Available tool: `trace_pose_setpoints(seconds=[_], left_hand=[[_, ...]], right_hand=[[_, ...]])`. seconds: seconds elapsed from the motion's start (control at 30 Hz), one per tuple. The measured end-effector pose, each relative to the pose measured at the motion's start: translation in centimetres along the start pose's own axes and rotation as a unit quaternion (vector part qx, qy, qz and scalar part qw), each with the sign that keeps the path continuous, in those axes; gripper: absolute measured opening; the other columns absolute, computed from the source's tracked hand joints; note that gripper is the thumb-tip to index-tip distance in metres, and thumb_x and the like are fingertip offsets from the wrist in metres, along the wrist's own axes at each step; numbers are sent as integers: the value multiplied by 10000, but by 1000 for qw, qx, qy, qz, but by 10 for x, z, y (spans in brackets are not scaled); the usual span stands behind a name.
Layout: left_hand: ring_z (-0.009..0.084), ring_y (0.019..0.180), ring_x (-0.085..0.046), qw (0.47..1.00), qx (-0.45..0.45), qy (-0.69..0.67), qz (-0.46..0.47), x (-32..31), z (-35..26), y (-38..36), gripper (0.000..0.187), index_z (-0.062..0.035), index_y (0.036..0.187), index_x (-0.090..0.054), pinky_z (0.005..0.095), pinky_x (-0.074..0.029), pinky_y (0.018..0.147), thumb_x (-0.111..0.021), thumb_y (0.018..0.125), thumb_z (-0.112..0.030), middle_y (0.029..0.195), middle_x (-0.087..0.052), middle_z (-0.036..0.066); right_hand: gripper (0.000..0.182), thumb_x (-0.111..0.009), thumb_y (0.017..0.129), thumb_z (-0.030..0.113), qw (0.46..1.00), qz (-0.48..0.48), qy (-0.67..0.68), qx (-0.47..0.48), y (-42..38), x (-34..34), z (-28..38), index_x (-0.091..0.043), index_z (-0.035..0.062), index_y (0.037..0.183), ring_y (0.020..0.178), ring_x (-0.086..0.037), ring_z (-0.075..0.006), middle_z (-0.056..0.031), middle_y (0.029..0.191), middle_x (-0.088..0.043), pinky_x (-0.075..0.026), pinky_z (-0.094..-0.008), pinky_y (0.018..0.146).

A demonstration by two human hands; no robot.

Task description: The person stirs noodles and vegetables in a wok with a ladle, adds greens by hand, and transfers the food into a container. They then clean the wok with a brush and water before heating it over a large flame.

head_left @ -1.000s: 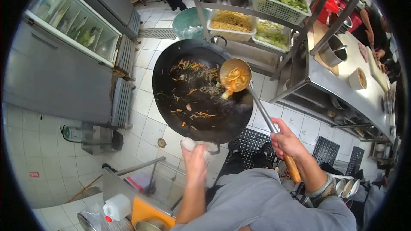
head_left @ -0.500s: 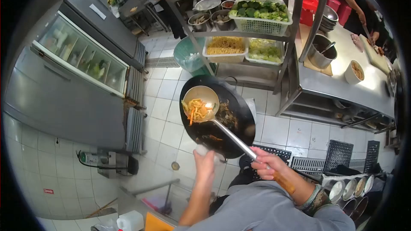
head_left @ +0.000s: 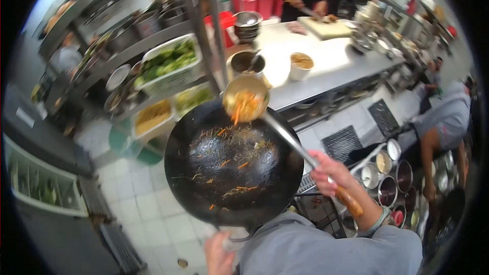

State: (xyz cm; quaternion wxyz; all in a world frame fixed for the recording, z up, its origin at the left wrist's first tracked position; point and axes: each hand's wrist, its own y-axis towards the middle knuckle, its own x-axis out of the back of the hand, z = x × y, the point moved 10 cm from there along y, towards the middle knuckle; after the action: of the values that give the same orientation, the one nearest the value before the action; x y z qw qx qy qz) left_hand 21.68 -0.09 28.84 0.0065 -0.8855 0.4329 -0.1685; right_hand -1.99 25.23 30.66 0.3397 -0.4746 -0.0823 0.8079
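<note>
At the far left, the glass-topped refrigerator (head_left: 43, 186) adjoins the tiled floor (head_left: 145, 198). Next, the rack (head_left: 206, 30) supports the white basket (head_left: 172, 80) of green vegetables, with the noodle basket (head_left: 157, 130) below. The left hand (head_left: 219, 254) is closed on the near handle of the wok (head_left: 234, 173), with pale cloth at the grip. The wok is tilted, its dark interior carrying scattered orange and pale food scraps. The ladle (head_left: 257, 85) is positioned over the far rim of the wok; its bowl contains mixed food strips (head_left: 246, 104). The right hand (head_left: 330, 173) is clenched around the ladle's handle, above the wooden end. Beyond, the counter (head_left: 326, 63) carries the metal pot (head_left: 244, 71), the white tub (head_left: 300, 73) and the cutting board (head_left: 331, 31). At far right, a person (head_left: 448, 117) in grey leans beside round containers (head_left: 387, 188).
</note>
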Motion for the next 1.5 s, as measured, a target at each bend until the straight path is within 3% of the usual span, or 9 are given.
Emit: trace_pose_setpoints(seconds=[0.03,0.07,0.1,0.13,0.27,0.7,1.2,1.23,1.5], left_hand=[[117,755,-556,955,-250,159,-24,-11,-57,-8,174,-74,931,-656,289,-437,553,-596,794,-163,867,-595,12],[117,755,-556,953,-262,152,-13,-23,-78,-2,174,-74,931,-656,289,-437,553,-596,794,-163,867,-595,12],[98,732,-554,996,55,-59,22,-35,-43,23,149,-84,920,-652,269,-410,510,-588,823,-177,860,-601,8],[78,710,-552,890,372,-257,54,-59,-9,13,132,-95,909,-649,249,-383,467,-579,852,-191,853,-608,3],[74,742,-587,887,360,-273,91,-118,-35,37,117,-79,908,-646,243,-406,474,-577,863,-162,868,-627,19],[191,899,-605,840,348,-330,253,-264,-62,68,449,-27,1226,-453,341,-514,758,-564,796,36,1011,-591,78],[177,974,-563,846,287,-301,334,-294,-83,82,516,-23,1255,-382,331,-490,834,-576,784,57,1086,-542,84],[177,974,-563,843,287,-305,337,-294,-77,85,516,-23,1255,-382,331,-490,834,-576,784,57,1086,-542,84],[177,970,-555,815,297,-294,402,-276,-78,123,484,-3,1205,-358,328,-495,821,-593,784,28,1084,-528,108]], right_hand=[[534,-526,947,129,995,-46,-66,60,-7,10,35,-292,233,1416,384,-388,-86,-7,677,-417,-345,-243,317],[559,-527,919,105,979,-99,-135,119,-12,20,70,-283,189,1415,385,-417,-93,-22,661,-436,-361,-249,314],[580,-521,891,72,943,-157,-240,170,-15,31,104,-286,146,1415,381,-435,-105,-31,633,-465,-358,-256,312],[584,-509,885,60,899,-228,-333,170,-9,33,129,-286,126,1421,385,-450,-111,-31,610,-489,-360,-266,326],[605,-545,850,25,827,-297,-419,228,24,100,212,-319,42,1411,398,-459,-110,-21,602,-491,-375,-275,374],[617,-563,844,10,822,-303,-437,201,63,178,249,-364,91,1423,402,-461,-119,-35,595,-494,-382,-289,373],[663,-556,831,49,669,-378,-587,254,33,146,246,-376,203,1450,478,-498,-100,-33,629,-516,-420,-282,437],[667,-557,809,82,663,-401,-584,243,28,136,244,-387,205,1441,590,-613,-259,-164,675,-590,-474,-367,595],[677,-592,806,74,632,-475,-567,231,48,125,215,-394,213,1438,661,-644,-278,-198,824,-649,-490,-370,670]])
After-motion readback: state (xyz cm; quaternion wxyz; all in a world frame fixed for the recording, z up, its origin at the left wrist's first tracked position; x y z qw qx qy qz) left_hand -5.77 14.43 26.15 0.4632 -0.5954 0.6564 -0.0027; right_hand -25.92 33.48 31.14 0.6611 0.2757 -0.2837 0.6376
